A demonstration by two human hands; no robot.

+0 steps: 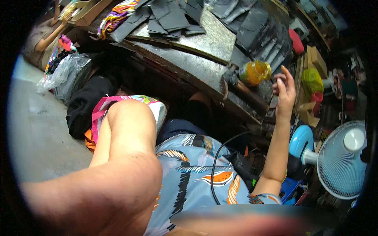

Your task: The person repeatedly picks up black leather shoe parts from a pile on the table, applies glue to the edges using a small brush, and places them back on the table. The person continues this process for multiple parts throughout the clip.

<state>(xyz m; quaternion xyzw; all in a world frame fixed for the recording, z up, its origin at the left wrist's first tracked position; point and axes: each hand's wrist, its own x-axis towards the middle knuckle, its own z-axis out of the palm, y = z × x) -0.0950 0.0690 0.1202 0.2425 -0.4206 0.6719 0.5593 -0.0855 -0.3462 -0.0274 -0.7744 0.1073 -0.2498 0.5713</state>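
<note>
My right hand point(284, 92) is raised near the workbench's right end, its index finger stretched up and the others loosely bent, with nothing in it. Just left of its fingers a glass jar point(255, 73) with orange-yellow contents and a yellowish lid leans over, apart from the hand. Beside the jar stands a dark metal fitting point(230, 80) at the bench edge, and a dark brown bar point(249, 96) lies below it. My left arm is folded, with its elbow pointing up the picture; the left hand does not show.
Black flat pieces point(169, 17) cover the bench point(201, 72). A white and blue fan point(341, 159) stands at right, near cardboard boxes point(316, 63). A pink-edged bag point(151, 103), black cloth point(88, 104) and clear plastic bag point(71, 78) lie left. Another person point(41, 43) sits at upper left.
</note>
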